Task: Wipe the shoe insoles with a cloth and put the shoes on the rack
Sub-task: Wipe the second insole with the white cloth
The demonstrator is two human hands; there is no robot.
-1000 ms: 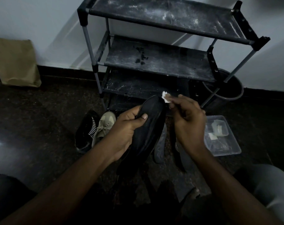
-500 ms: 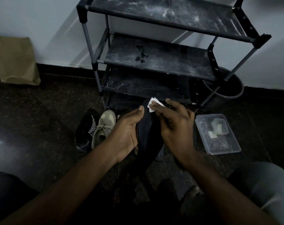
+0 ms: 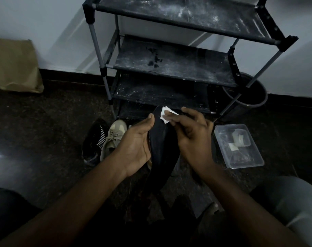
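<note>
The black striped shoe [image 3: 93,139] and beige sneaker [image 3: 114,138] are being left on the floor [image 3: 44,143] by the rack [image 3: 169,72], so nothing's being shelved yet. The black insole [image 3: 163,150] is being cradled by the left hand [image 3: 133,145], thumb on its edge and fingers tucked behind, looser than a second ago. The white cloth [image 3: 166,116] is being pinched by the right hand [image 3: 192,134] and dragged leftward over the toe end, so the wiping's probably mid-pass.

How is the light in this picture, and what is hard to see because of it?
Head view: dim; the black insole nearly merges with the floor, only the white cloth stands out; the rack casts slanted shadows on the wall; pale floor glare at left.
</note>
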